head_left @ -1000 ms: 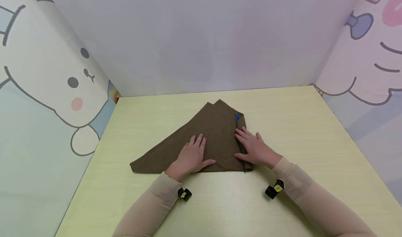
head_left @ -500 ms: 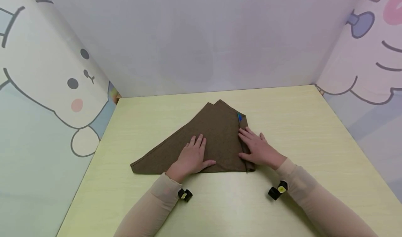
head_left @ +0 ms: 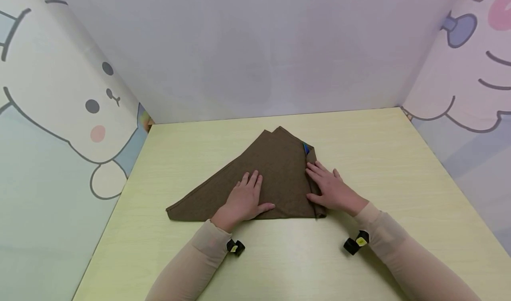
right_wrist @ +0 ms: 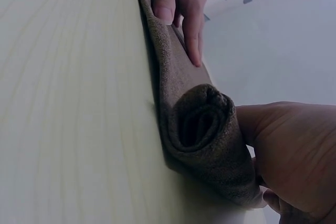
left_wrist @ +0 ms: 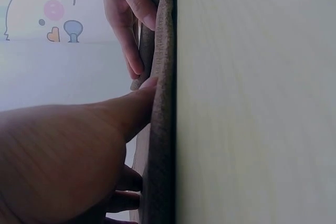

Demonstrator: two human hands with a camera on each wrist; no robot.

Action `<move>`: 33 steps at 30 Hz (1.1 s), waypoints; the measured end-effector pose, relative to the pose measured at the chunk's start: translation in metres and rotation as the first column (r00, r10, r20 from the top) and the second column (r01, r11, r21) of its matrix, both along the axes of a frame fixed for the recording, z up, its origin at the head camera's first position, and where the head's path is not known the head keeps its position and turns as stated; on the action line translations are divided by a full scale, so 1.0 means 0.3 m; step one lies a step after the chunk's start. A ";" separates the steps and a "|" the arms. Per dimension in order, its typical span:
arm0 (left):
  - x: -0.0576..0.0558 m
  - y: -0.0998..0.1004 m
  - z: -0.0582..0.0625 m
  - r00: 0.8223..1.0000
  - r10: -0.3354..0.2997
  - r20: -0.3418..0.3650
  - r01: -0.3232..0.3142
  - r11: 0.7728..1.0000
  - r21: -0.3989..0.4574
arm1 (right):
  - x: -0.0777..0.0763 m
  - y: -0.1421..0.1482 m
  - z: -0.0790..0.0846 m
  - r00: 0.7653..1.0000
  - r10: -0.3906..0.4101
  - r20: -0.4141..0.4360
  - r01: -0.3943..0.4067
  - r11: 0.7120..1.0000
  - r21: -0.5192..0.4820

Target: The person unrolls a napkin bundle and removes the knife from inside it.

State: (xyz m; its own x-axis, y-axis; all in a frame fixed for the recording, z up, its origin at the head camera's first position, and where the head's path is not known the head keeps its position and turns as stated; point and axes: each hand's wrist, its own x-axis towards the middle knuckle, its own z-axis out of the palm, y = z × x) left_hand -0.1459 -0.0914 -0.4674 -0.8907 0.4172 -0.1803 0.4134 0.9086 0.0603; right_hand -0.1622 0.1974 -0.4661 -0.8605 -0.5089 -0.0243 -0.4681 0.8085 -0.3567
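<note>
The left hand (head_left: 244, 200) lies flat on the middle of the brown cloth (head_left: 275, 168). The right hand (head_left: 332, 189) rests with straight fingers on the cloth's rolled right edge. That roll runs away from the person on the table (head_left: 399, 168).

A brown cloth (head_left: 275, 172), folded into a rough triangle, lies flat on the pale yellow-green surface (head_left: 399, 168); its long point runs out to the left, its peak points away from the person; a small blue tag (head_left: 305, 148) shows at its right edge. The left hand (head_left: 244, 200) rests flat on the cloth near the close edge, fingers spread and straight; the right hand (head_left: 331, 189) lies flat along the cloth's rolled right edge, fingers straight. Both forearms wear beige sleeves (head_left: 403, 256); a small black device (head_left: 235, 247) hangs at each wrist. Cartoon-printed walls (head_left: 60, 115) stand round the surface.
</note>
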 end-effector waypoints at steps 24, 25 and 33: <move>0.003 0.001 0.007 1.000 0.002 0.001 -0.002 1.000 -0.010 | 0.014 0.049 0.004 1.000 -0.031 -0.002 0.031 0.999 -0.022; 0.003 0.001 0.008 1.000 0.002 0.001 -0.002 1.000 -0.008 | 0.014 0.050 0.003 0.999 -0.032 0.001 0.032 0.999 -0.023; 0.005 0.000 0.011 1.000 -0.001 -0.006 0.001 1.000 0.000 | 0.016 0.064 -0.006 0.999 -0.046 0.019 0.047 0.999 -0.027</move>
